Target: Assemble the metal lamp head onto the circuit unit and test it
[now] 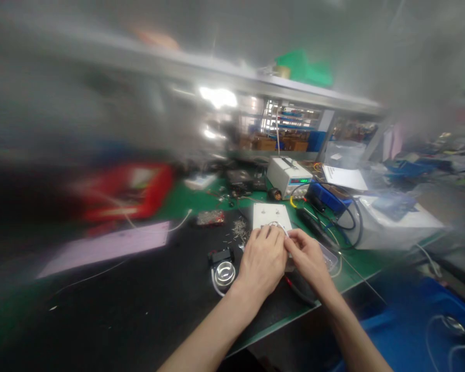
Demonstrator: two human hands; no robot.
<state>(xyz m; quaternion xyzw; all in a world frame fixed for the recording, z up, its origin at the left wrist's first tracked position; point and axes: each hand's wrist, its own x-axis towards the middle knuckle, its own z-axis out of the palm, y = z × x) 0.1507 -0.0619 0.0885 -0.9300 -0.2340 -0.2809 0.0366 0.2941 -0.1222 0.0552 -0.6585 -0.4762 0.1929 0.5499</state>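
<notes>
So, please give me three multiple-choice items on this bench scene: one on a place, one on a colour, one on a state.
1. Where is the round metal part?
A. left of the left hand
B. on the white box
C. in the blue bin

2. What colour are the digits on the power supply?
A. red
B. green
C. white

3. How are the hands?
A. far apart
B. close together on a thin white wire
C. flat on the mat

Answers: 1 A, it lies on the black mat beside that hand. 2 B, the display glows green. 3 B, the right hand meets the left at the wire.
</notes>
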